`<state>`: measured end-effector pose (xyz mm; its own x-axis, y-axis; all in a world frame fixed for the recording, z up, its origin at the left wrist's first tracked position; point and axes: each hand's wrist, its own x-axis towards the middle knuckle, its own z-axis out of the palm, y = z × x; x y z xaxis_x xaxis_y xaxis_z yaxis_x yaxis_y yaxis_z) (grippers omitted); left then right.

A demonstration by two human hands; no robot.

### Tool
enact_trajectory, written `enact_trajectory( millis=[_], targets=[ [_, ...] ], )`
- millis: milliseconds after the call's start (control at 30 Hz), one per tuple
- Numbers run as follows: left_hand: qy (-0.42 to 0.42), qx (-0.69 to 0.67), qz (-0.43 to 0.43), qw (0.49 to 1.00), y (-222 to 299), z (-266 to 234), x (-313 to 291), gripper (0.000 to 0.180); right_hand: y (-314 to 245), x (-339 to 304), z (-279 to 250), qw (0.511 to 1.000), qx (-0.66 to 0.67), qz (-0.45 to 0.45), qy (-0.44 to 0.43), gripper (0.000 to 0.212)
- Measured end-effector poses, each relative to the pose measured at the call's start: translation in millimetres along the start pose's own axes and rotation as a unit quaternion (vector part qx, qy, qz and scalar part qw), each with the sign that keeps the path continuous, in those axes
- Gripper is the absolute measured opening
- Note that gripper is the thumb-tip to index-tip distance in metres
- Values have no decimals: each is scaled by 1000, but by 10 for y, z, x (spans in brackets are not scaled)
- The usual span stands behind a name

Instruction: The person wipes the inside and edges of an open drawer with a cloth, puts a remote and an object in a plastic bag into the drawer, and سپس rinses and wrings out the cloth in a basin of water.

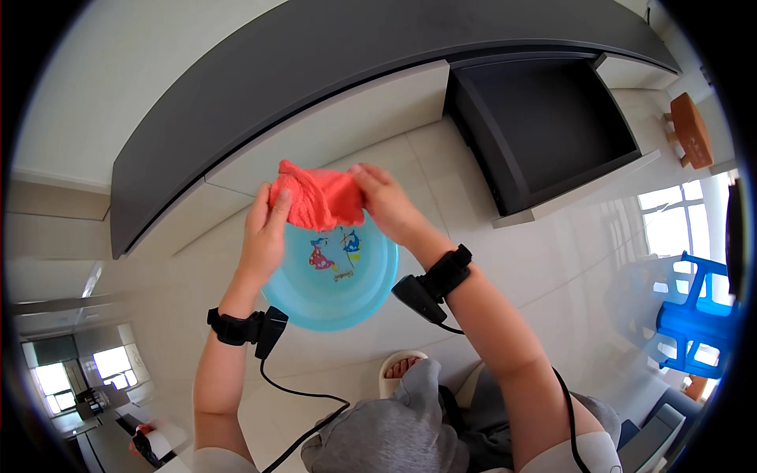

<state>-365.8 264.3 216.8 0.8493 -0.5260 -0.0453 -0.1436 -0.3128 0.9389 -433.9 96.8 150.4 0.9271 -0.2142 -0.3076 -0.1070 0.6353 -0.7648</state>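
Observation:
A coral-red cloth (pixel 319 197) is bunched and folded between my two hands, above the far part of a light blue plastic basin (pixel 331 303). My left hand (pixel 265 229) pinches its left end, thumb in front. At the right end, my right hand (pixel 384 197) grips the cloth with thumb and fingers closed. The basin stands on the floor and has cartoon figures printed on its inside bottom. Whether it holds water I cannot tell. Both wrists carry black strapped devices with cables.
Beyond the basin runs a low cabinet with a dark grey top (pixel 315 63) and pale fronts. Its dark drawer (pixel 544 126) is pulled out at the right. A brown stool (pixel 691 130) stands at far right, and a blue plastic stool (pixel 694 319) nearer. Pale tiles (pixel 505 276) cover the floor.

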Motion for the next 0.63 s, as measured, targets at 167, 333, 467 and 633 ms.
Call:
enact_trajectory(
  millis=[167,333,467,633],
  targets=[
    [-4,-70,58,996,121,-37,82,24,-162,28,-370,938,274,154,-147,27],
    [-29,-56,48,997,116,114,158,21,-8,-102,-427,922,175,124,-322,44],
    [-24,123,41,991,40,143,218,22,-171,-203,-303,924,268,66,-265,50],
    [-66,539,121,831,111,156,196,33,-527,-195,-196,957,-175,-110,-201,61]
  ],
)
